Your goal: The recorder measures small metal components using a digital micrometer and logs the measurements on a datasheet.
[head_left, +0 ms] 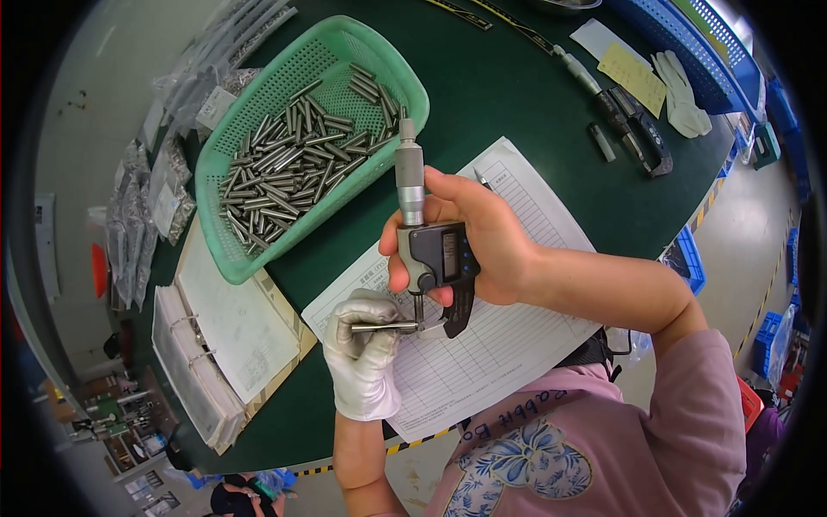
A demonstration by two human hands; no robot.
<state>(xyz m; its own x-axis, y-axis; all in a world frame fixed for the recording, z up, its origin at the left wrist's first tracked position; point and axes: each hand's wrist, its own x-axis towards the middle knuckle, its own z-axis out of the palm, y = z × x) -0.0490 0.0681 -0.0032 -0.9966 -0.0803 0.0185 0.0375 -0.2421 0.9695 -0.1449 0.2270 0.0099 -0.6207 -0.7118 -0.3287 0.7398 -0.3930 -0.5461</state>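
My left hand [362, 349], in a white glove, pinches a slim steel pin [379, 327] that points to the right. The pin's far end sits in the jaw gap of a digital micrometer [438, 254]. My bare right hand [482, 224] is wrapped round the micrometer's dark frame, thumb up beside its grey barrel. Both hands are over printed form sheets [525, 215]. Behind them stands a green perforated basket [228, 258] with many loose steel pins [293, 164] heaped in it. Whether the jaws touch the pin is too small to tell.
An open ring binder [233, 327] lies at the left. Bagged parts [172, 185] line the far left edge. At the back right are a second micrometer [633, 129], a short metal cylinder [601, 142], a yellow note [633, 76], a white glove [682, 95] and a blue crate [689, 43].
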